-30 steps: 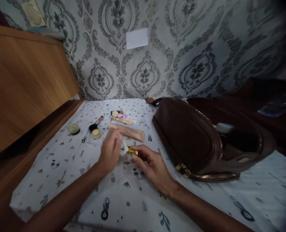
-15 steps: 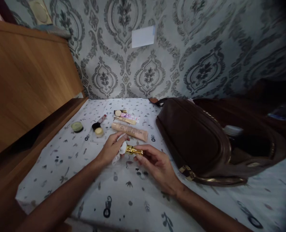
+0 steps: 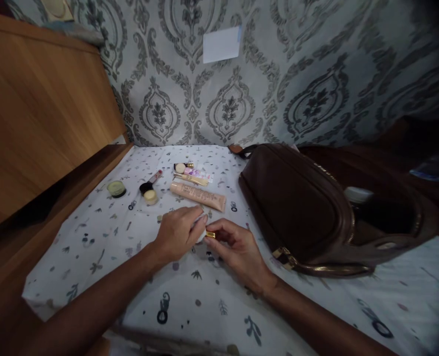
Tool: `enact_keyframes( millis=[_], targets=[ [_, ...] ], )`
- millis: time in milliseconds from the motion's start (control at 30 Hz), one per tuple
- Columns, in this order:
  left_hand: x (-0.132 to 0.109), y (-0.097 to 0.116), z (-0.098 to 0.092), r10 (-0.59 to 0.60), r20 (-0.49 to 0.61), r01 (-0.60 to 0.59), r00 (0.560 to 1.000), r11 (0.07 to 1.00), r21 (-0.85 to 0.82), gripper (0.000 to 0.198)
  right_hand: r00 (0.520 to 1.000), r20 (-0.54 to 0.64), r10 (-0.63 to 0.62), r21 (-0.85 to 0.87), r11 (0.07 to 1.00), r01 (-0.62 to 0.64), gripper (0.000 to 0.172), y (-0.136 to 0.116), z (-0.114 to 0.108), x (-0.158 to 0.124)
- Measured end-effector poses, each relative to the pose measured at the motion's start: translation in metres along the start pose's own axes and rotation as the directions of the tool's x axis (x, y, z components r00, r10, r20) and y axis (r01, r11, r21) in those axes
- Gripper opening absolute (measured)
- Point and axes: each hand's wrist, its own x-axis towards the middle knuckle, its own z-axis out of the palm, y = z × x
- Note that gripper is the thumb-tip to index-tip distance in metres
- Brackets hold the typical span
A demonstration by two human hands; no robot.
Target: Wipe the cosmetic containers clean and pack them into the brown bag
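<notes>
My right hand (image 3: 239, 249) pinches the end of a gold lipstick tube (image 3: 211, 235) between thumb and fingers. A white wipe (image 3: 201, 236) is bunched in my left hand (image 3: 180, 232), whose fingers close it round the tube's other end. Most of the tube is hidden by the wipe and that hand. Just beyond my hands lies a beige squeeze tube (image 3: 197, 196). Behind it are a slim gold-capped tube (image 3: 191, 178) and a small round pale item (image 3: 180, 168).
A brown leather bag (image 3: 293, 202) stands unzipped on the right of the patterned cloth (image 3: 189, 306). To the left lie a green-lidded jar (image 3: 116, 188), a small yellow-topped pot (image 3: 150, 197) and a lip gloss tube (image 3: 155, 176). A wooden cabinet (image 3: 48, 94) borders the left side.
My left hand has moved right with the wipe and now covers much of the lipstick tube, which showed more of its gold length before. The view has tilted slightly down.
</notes>
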Motion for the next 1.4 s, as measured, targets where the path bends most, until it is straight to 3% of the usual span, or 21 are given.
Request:
enact_keyframes(
  millis=[67, 167, 300, 367, 400, 533, 600, 667, 733, 833, 900, 967, 1033, 1133, 1200, 1300, 1400],
  targets=[
    [0.001, -0.001, 0.0, -0.045, 0.028, 0.046, 0.999, 0.998, -0.033, 0.031, 0.996, -0.002, -0.091, -0.067, 0.994, 0.091, 0.01, 0.002, -0.001, 0.0],
    [0.007, -0.01, -0.001, -0.181, 0.075, 0.195, 0.981, 0.948, -0.253, 0.032, 0.975, -0.014, -0.22, -0.117, 0.969, 0.217, 0.008, 0.003, -0.004, 0.0],
    [0.014, -0.022, 0.001, -0.42, 0.277, 0.5, 0.864, 0.648, -0.575, 0.031, 0.944, -0.028, -0.329, -0.109, 0.94, 0.325, 0.007, -0.001, -0.004, 0.001],
    [0.015, -0.023, 0.003, -0.445, 0.344, 0.553, 0.827, 0.536, -0.638, 0.031, 0.962, -0.042, -0.271, -0.056, 0.962, 0.269, 0.01, -0.003, -0.004, 0.002],
    [0.014, -0.023, 0.003, -0.442, 0.33, 0.54, 0.834, 0.531, -0.653, 0.031, 0.976, -0.056, -0.209, -0.012, 0.978, 0.208, 0.015, -0.004, -0.004, 0.003],
    [0.01, -0.017, 0.0, -0.359, 0.09, 0.338, 0.929, 0.723, -0.603, 0.028, 0.996, -0.028, 0.087, 0.186, 0.979, -0.08, 0.033, -0.006, -0.005, 0.008],
    [0.008, -0.014, -0.003, -0.271, -0.02, 0.225, 0.962, 0.837, -0.499, 0.029, 0.988, 0.003, 0.152, 0.218, 0.964, -0.149, 0.034, -0.006, -0.005, 0.009],
    [0.007, -0.011, -0.005, -0.162, -0.06, 0.13, 0.985, 0.924, -0.36, 0.03, 0.986, 0.002, 0.169, 0.21, 0.963, -0.166, 0.034, -0.005, -0.004, 0.008],
    [0.004, -0.007, -0.005, -0.057, -0.051, 0.046, 0.997, 0.978, -0.204, 0.031, 0.991, -0.001, 0.132, 0.168, 0.977, -0.13, 0.03, -0.003, -0.003, 0.006],
    [0.001, -0.002, -0.003, 0.016, -0.008, -0.016, 1.0, 0.998, -0.061, 0.029, 0.999, 0.013, -0.053, -0.007, 0.999, 0.053, 0.015, 0.0, -0.002, 0.001],
    [0.002, -0.002, -0.003, -0.018, 0.034, 0.021, 0.999, 0.996, -0.091, 0.029, 0.98, 0.025, -0.195, -0.125, 0.972, 0.197, 0.007, 0.0, -0.003, -0.001],
    [0.006, -0.005, -0.003, -0.114, 0.077, 0.129, 0.99, 0.966, -0.224, 0.029, 0.958, 0.042, -0.285, -0.174, 0.942, 0.288, 0.01, -0.002, -0.004, -0.002],
    [0.011, -0.01, -0.003, -0.278, 0.153, 0.318, 0.948, 0.847, -0.427, 0.028, 0.937, 0.047, -0.346, -0.18, 0.92, 0.348, 0.014, -0.004, -0.006, -0.001],
    [0.017, -0.017, -0.006, -0.491, 0.357, 0.583, 0.795, 0.454, -0.673, 0.021, 0.919, 0.008, -0.395, -0.166, 0.906, 0.39, 0.015, -0.008, -0.007, 0.0],
    [0.019, -0.018, -0.008, -0.511, 0.448, 0.624, 0.733, 0.244, -0.743, 0.017, 0.926, -0.038, -0.376, -0.146, 0.919, 0.367, 0.012, -0.01, -0.008, 0.002],
    [0.019, -0.015, -0.01, -0.478, 0.451, 0.569, 0.754, 0.131, -0.812, 0.022, 0.967, -0.077, -0.241, -0.077, 0.969, 0.235, 0.009, -0.011, -0.008, 0.003],
    [0.017, -0.009, -0.008, -0.48, 0.404, 0.502, 0.779, 0.091, -0.86, 0.026, 0.999, -0.038, -0.014, 0.04, 0.999, 0.016, 0.025, -0.012, -0.006, 0.004]
  ],
)
